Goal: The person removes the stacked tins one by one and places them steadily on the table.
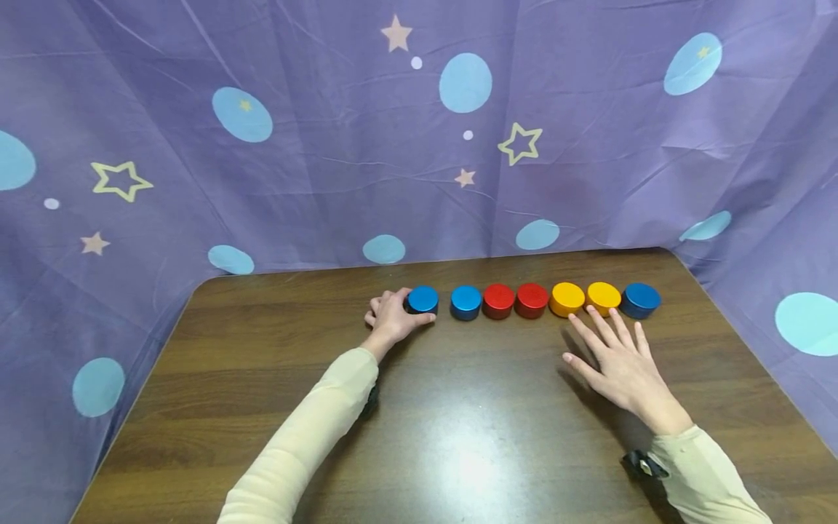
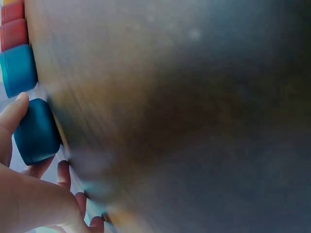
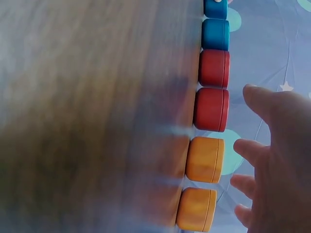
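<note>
My left hand [image 1: 391, 320] grips the blue round tin [image 1: 423, 298] at the left end of a row, thumb on its near side and a finger on its far side. In the left wrist view this blue tin [image 2: 39, 131] stands upright between thumb and finger, with a gap to the second blue tin [image 2: 18, 70]. My right hand [image 1: 622, 371] is spread over the table just in front of two yellow tins [image 1: 567, 298], its fingers straight and holding nothing. In the right wrist view the fingers show apart from the yellow tins [image 3: 205, 159].
Two red tins [image 1: 514, 300] stand side by side in the middle of the row. A darker blue tin [image 1: 641, 300] ends it on the right. The brown wooden table [image 1: 262, 378] meets a purple curtain [image 1: 314, 182] with stars and dots at its back edge.
</note>
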The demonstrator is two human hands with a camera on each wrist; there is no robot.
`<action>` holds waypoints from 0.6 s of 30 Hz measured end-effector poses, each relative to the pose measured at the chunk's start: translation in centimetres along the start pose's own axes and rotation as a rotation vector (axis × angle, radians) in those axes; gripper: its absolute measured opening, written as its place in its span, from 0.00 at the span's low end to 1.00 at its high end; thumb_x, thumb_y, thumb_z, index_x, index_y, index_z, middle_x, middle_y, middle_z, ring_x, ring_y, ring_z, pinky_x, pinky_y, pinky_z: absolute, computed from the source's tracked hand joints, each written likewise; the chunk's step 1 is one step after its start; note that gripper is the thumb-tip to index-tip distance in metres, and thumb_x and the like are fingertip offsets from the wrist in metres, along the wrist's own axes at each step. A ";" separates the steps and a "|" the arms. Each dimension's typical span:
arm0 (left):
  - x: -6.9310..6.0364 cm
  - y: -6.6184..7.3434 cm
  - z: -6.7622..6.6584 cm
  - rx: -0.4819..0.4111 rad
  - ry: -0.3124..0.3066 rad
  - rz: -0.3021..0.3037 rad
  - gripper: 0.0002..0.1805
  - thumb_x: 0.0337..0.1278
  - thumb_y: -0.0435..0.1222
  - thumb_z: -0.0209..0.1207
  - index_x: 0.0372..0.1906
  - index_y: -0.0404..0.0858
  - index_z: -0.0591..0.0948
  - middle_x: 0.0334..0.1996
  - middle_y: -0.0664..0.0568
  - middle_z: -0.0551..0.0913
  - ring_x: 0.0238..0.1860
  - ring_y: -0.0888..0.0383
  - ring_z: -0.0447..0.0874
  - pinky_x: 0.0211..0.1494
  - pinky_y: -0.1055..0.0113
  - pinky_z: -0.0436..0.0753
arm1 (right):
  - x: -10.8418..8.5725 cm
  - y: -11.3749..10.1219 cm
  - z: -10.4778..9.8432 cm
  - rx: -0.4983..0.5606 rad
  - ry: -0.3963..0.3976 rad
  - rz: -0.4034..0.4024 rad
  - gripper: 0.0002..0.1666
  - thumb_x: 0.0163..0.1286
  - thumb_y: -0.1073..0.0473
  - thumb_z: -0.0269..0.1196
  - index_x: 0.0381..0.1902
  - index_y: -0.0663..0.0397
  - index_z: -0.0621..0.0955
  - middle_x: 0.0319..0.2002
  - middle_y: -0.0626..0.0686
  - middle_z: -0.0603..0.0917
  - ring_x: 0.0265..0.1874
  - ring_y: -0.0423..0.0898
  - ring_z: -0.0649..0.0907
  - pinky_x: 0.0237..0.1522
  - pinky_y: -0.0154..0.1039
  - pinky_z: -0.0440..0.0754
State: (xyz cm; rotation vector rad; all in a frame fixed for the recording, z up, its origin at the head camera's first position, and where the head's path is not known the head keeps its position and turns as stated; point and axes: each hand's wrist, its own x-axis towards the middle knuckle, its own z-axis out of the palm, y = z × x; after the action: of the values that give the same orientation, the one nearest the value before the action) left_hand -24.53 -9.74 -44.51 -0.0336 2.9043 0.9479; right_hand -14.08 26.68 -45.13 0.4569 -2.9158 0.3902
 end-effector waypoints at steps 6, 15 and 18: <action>0.0 -0.2 0.3 0.017 0.005 -0.003 0.42 0.44 0.54 0.72 0.66 0.45 0.73 0.55 0.39 0.71 0.60 0.37 0.57 0.56 0.39 0.56 | 0.0 0.0 0.1 -0.005 -0.028 0.010 0.40 0.71 0.36 0.52 0.74 0.48 0.62 0.73 0.63 0.56 0.70 0.68 0.49 0.63 0.71 0.39; -0.2 -0.4 0.2 0.000 -0.003 0.017 0.44 0.42 0.55 0.72 0.68 0.49 0.71 0.57 0.39 0.69 0.59 0.38 0.57 0.55 0.40 0.56 | 0.3 -0.3 0.1 -0.011 -0.003 -0.021 0.38 0.71 0.38 0.53 0.73 0.49 0.64 0.72 0.63 0.59 0.70 0.67 0.53 0.64 0.70 0.40; -0.5 -0.6 0.1 -0.031 -0.023 0.044 0.47 0.43 0.55 0.72 0.71 0.52 0.66 0.60 0.40 0.67 0.59 0.39 0.58 0.56 0.41 0.55 | 0.5 -0.3 0.2 -0.012 0.032 -0.042 0.37 0.71 0.39 0.54 0.72 0.48 0.64 0.71 0.62 0.60 0.69 0.67 0.54 0.64 0.69 0.39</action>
State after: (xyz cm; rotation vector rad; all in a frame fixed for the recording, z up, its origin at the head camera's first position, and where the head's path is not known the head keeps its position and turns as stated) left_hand -23.97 -10.19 -44.86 0.0396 2.8804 0.9933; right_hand -14.49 26.22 -45.17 0.5041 -2.8715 0.3706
